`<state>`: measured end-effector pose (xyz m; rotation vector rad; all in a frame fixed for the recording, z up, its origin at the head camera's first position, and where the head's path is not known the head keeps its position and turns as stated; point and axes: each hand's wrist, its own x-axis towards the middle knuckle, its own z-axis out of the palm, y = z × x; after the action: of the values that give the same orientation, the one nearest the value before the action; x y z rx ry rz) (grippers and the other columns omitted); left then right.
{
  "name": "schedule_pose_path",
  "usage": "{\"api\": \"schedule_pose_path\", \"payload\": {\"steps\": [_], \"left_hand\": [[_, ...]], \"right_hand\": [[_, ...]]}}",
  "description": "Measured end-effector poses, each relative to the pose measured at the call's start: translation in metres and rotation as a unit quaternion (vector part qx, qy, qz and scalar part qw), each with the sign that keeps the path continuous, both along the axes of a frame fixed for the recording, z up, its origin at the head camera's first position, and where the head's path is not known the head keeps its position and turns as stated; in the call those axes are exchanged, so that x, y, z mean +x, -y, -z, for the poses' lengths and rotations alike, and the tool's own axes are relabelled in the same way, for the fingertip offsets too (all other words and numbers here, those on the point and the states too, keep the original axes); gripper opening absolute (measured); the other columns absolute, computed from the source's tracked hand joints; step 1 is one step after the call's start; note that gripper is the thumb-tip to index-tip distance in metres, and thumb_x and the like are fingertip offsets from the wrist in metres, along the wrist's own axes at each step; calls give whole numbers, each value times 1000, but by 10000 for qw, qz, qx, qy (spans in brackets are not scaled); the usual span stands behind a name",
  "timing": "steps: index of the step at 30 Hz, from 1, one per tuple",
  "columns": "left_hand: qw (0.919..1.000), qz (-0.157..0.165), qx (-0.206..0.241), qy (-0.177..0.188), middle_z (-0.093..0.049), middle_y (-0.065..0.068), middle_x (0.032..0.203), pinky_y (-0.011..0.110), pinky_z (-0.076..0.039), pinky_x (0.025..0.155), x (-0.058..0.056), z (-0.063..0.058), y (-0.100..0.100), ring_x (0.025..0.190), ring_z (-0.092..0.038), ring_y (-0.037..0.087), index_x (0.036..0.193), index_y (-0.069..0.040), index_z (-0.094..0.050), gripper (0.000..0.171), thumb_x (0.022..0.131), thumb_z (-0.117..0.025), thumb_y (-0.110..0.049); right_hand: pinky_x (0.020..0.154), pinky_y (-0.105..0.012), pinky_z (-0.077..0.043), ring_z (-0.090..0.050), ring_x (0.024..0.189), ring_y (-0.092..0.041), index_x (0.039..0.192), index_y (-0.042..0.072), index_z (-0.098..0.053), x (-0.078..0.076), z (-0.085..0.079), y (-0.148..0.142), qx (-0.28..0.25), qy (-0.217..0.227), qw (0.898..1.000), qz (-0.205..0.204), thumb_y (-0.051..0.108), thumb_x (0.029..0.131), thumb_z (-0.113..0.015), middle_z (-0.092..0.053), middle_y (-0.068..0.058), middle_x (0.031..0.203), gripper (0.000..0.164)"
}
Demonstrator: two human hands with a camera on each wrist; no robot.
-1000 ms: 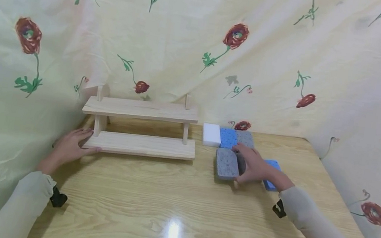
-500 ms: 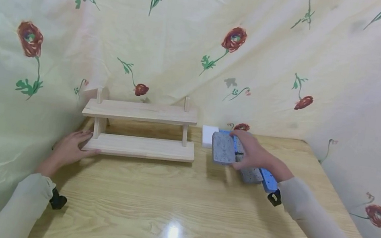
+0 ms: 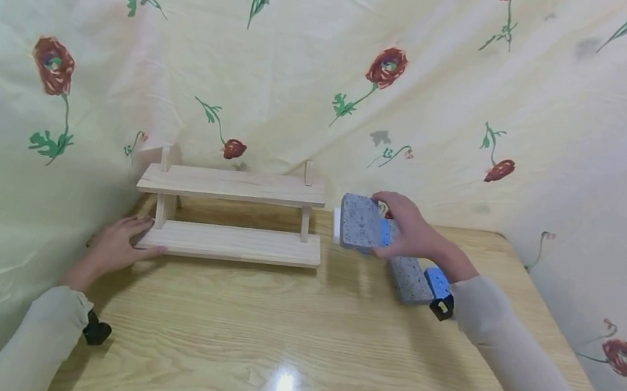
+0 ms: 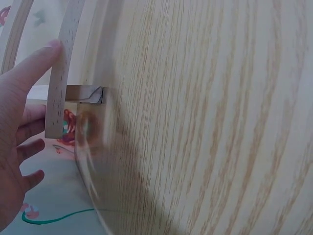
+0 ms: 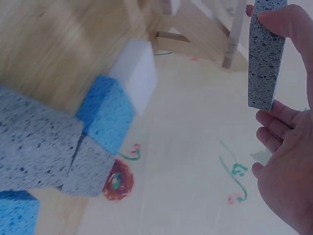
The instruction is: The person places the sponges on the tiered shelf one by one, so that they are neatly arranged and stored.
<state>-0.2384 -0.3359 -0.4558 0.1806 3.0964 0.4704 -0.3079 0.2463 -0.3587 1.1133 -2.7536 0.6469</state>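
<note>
While I watch remotely, right hand [image 3: 409, 231] pinching a gray sponge [image 3: 359, 223] above the table [image 3: 210, 328] near its back edge, left hand [image 3: 115, 248] gripping the shelf [image 3: 230, 185] at the back left corner, other sponges [image 3: 411, 281] toward the right.

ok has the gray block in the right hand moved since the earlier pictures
Yes: in the head view, the gray block in the right hand has moved up and left, nearer the shelf, and now hides most of the white block.

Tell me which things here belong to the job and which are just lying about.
Job, apparently:
gray block, in the right grip
wooden shelf, held by the left grip

Seemingly lying about:
white block
blue blocks
other gray blocks
floral cloth
</note>
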Motion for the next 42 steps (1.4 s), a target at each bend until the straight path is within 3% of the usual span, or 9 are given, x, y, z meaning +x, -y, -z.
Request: {"api": "schedule_pose_path", "payload": {"steps": [2,9,16,27,42], "left_hand": [[10000,4,4,0,-39,30,157,86,-30,99,0,0,0,144,-32,53,151,1,-44,98,87,-65,-70],[10000,6,-16,-36,-39,30,157,85,-31,99,-2,2,1,144,-33,53,151,2,-45,98,87,-65,-70],[10000,-21,7,-16,-38,30,158,87,-30,98,-3,3,3,145,-32,53,151,1,-44,99,86,-65,-71],[9998,99,122,-88,-40,31,156,78,-31,108,-4,3,5,144,-33,53,149,2,-48,95,86,-69,-66],[9999,2,99,-140,-42,30,155,80,-31,106,-3,5,5,143,-34,54,148,1,-49,98,84,-69,-70]], "right_hand": [[87,-47,-49,-55,105,-30,146,-3,-40,-1,-2,5,-20,-31,10000,-38,26,67,-88,-52,-19,137,97],[110,-57,-37,-45,131,-34,147,-1,-40,-4,-10,28,47,-32,10000,53,31,66,-86,-50,-18,144,99],[113,-56,-34,-44,129,-32,146,0,-40,-12,-18,56,-46,-8,10000,71,32,66,-88,-51,-15,140,99],[114,-55,-31,-43,128,-33,144,-3,-39,-25,-26,103,-236,-199,9990,-322,31,65,-87,-51,-18,137,98],[114,-50,-32,-47,124,-31,141,-4,-45,-41,-33,164,-452,-284,9977,-408,33,62,-88,-56,-17,133,97]]}}
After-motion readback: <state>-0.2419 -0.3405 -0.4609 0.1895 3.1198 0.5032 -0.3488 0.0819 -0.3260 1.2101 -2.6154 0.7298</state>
